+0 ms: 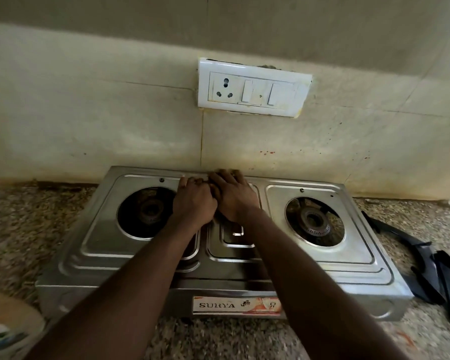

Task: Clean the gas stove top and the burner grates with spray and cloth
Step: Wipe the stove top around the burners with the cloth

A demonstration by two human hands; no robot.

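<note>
Stainless steel stove top [348, 255] sits on the granite counter against the wall: rigid, slick, light enough to skid, so press flat. Your left hand [194, 203] is curled, your right hand [233, 194] spread flat at the rear centre; any cloth beneath is hidden. Grates [426, 271], probably heavy, lie right; take them by the bars.

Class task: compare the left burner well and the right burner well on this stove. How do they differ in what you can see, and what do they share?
The left burner well looks dark and shadowed, its burner barely visible; the right burner well is better lit, showing its ringed burner plainly. The left hand overlaps the left well's right edge; the right well is unobstructed. Both are round openings in the steel stove top, with no grates on them.
</note>
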